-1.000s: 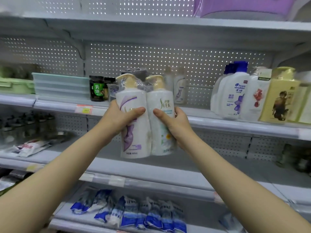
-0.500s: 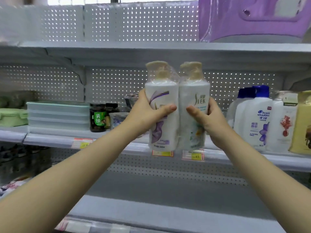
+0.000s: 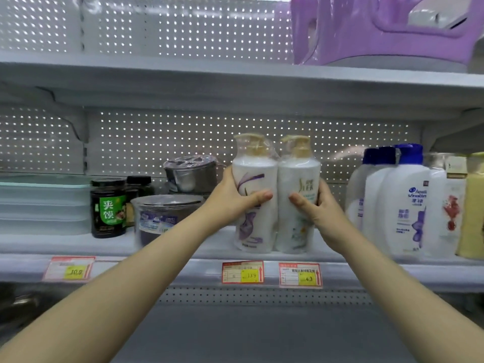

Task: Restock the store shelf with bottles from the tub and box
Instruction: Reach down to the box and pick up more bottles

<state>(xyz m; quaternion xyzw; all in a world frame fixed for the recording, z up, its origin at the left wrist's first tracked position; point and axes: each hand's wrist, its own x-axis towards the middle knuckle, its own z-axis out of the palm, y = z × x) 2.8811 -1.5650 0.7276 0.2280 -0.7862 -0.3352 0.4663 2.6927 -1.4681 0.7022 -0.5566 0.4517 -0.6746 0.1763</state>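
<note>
Both hands grip a shrink-wrapped pair of pump bottles [image 3: 277, 205] standing upright on the shelf [image 3: 183, 247]. The left hand [image 3: 235, 200] wraps the purple-labelled bottle; the right hand [image 3: 314, 208] wraps its twin.

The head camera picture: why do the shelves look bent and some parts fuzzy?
Head view: the wide lens bows the shelf edges; the shrink-wrapped bottle pair is fairly sharp, while the clear boxes at far left smear; backlight shines through the perforated back panel.

The yellow bottle [image 3: 472, 218] is cut off by the right edge. The purple plastic item [image 3: 387, 30] runs past the top edge. Small print on the price tags [image 3: 242, 272] is illegible.
</note>
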